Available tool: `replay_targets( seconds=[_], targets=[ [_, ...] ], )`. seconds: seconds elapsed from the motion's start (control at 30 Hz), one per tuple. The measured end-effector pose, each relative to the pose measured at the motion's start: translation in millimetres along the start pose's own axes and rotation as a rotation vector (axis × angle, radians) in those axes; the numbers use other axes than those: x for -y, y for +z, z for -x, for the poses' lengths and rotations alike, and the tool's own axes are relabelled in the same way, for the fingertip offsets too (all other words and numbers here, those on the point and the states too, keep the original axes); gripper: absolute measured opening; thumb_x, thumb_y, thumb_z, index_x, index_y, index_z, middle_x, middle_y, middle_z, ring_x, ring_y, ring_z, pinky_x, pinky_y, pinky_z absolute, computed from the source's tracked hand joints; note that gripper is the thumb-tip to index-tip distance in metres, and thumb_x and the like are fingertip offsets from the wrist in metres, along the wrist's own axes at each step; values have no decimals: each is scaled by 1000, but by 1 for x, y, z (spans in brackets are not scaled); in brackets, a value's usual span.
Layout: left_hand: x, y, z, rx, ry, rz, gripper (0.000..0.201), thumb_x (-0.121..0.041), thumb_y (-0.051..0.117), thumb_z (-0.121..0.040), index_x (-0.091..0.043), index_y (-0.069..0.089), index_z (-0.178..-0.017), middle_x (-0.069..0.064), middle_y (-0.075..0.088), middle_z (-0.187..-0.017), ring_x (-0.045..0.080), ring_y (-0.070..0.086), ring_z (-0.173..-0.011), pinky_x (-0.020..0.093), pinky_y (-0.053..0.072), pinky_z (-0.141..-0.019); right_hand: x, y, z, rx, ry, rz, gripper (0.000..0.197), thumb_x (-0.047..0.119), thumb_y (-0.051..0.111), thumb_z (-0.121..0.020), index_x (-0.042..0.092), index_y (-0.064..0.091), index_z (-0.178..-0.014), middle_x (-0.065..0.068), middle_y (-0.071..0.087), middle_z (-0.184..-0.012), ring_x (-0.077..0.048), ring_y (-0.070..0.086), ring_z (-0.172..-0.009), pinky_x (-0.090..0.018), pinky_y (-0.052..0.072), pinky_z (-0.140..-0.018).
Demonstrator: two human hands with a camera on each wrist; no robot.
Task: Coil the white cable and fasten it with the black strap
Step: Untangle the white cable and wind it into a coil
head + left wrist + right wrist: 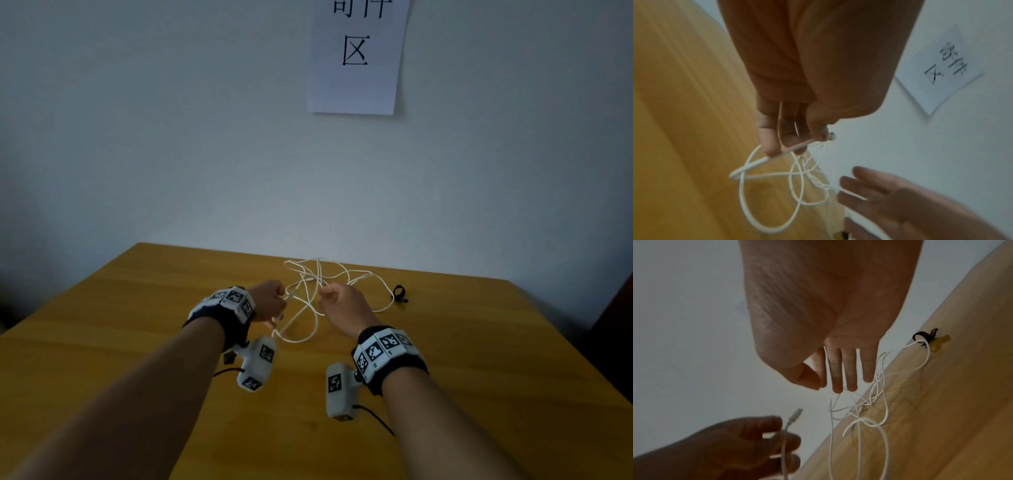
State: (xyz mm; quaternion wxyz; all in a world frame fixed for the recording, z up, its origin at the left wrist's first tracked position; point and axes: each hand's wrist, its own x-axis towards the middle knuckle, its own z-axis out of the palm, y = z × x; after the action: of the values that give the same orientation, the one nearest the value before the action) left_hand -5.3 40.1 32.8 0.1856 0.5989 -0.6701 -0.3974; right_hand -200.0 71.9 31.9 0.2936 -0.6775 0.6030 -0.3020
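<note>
The white cable (310,291) lies in a messy tangle on the wooden table (137,308), in the middle of the head view, and part of it is lifted off the wood. The left hand (270,301) pinches the cable near its plug end, with the fingers curled round it. The right hand (835,369) has its fingers out straight, and a strand runs between two of them; I cannot tell if it grips.

The loops cross each other a lot, so I think pulling hard could make a knot. The loose loops could also slip and spread out again.

The black strap (399,294) sits to the right of the tangle, looped round the cable. A tug might drag it along.

A white paper (356,58) at the top of the head view shows big black writing. The bottom sign reads "区"; the ones above are cut off.
</note>
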Motion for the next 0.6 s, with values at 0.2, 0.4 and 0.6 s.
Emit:
replay_targets(
  seconds=[0.2,0.4,0.6],
  targets=[
    [-33,-7,18,-39,210,415,29,9,42,-95,-7,66,-92,10,55,-72,22,59,-70,34,60,-68,12,3,4,111,-3,-86,46,18,63,-87,19,62,-133,1,70,-118,-15,67,-103,-28,54,-77],
    [-54,-11,23,-196,219,680,33,8,38,-99,2,69,-108,16,57,-80,27,62,-76,34,62,-72,21,3,7,155,-122,224,26,21,60,-91,6,72,-110,-4,69,-108,-21,64,-96,-37,50,-79],
    [-39,-19,12,-387,217,514,30,5,65,-88,3,66,-118,9,62,-78,25,71,-79,36,60,-83,0,-5,-5,87,-54,432,34,28,50,-99,5,63,-77,-12,66,-83,-32,64,-82,-36,46,-69]
  ],
)
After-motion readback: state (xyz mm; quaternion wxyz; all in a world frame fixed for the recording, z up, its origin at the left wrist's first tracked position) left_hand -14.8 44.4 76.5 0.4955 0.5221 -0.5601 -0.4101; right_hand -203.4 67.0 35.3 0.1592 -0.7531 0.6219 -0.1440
